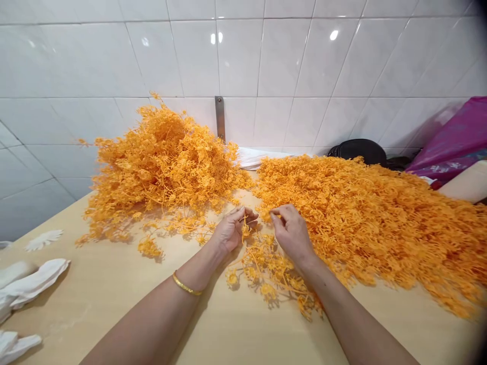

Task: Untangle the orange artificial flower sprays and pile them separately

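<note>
In the middle of the table, my left hand point(229, 232) pinches a small orange plastic-looking flower sprig point(245, 231) between thumb and fingers, palm turned up. A little to its right, my right hand point(293, 234) is closed in a pinch; what lies between its fingertips, if anything, is too small to make out. Below both hands spread several loose orange sprigs point(268, 268) with curled petals on thin stems. The right hand is beside the edge of a wide pile of orange sprigs point(365, 218). To the left of my hands rises a taller orange heap point(163, 157).
Against the white tiled wall point(285, 56) stands the pale wooden table point(125, 289). White gloves point(34, 284) lie at its left edge. A black rounded object point(357, 150) and a purple bag point(449, 137) sit behind the right pile. A metal strip point(219, 119) is fixed to the wall.
</note>
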The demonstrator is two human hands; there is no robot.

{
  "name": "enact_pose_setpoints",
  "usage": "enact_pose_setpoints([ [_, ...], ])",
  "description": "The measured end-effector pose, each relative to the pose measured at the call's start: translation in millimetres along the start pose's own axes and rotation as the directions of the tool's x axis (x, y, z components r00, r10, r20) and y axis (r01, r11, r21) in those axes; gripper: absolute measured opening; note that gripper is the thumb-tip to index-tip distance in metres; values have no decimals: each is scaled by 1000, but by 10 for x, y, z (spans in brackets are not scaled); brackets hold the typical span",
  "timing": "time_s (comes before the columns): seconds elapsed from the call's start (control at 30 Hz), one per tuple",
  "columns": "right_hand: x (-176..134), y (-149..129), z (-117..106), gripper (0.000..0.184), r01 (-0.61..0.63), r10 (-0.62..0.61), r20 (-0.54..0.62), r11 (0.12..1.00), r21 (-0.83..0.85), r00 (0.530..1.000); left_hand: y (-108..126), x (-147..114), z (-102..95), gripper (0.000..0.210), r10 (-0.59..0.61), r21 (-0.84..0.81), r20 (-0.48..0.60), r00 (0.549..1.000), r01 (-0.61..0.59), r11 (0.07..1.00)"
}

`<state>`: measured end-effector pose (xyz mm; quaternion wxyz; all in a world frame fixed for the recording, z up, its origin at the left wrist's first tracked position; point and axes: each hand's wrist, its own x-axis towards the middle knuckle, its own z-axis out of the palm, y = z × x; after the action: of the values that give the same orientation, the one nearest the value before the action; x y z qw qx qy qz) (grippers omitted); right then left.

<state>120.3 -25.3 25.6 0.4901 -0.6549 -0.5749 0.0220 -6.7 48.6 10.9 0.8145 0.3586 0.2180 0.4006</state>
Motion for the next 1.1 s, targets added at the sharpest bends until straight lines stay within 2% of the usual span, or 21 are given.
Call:
enact_pose_setpoints([
  [0.07,-30,-62,40,22,33,-35,117,999,27,992,-3,-16,13,13,-7,40,22,1000,6,999],
  [0.17,-66,-122,117,15,62,-98,306,990,126,947,-13,-33,33,14,-2,62,38,999,0,998],
  [0.27,-88,-121,179,12,67,-120,401,987,144,908,-20,-48,61,18,-21,54,71,997,17,998],
  [0.4,-100,-81,181,10,30,-39,319,999,32,947,-34,-75,106,30,-59,34,108,992,56,998],
  [0.5,-107,-80,150,8,45,-25,242,996,-78,970,-70,-87,121,24,-26,94,130,991,14,995],
  [0.57,-107,-91,131,11,35,-17,226,996,-79,974,-95,-87,114,21,-30,142,149,988,9,990],
  [0.63,-95,-94,114,15,-8,10,233,1000,-12,972,-103,-81,95,20,-34,134,129,991,16,991],
  [0.7,-71,-73,100,20,-103,75,244,990,101,967,-89,-73,72,19,-26,106,76,997,18,994],
  [0.87,-5,63,101,22,-324,225,271,851,414,936,-49,-65,50,21,-52,102,1,999,51,993],
  [1.0,-4,96,120,24,-393,264,305,754,526,915,-70,-62,58,16,-46,93,32,998,43,995],
  [1.1,-26,51,131,25,-394,234,339,734,553,911,-85,-60,58,16,-17,87,40,999,13,996],
])
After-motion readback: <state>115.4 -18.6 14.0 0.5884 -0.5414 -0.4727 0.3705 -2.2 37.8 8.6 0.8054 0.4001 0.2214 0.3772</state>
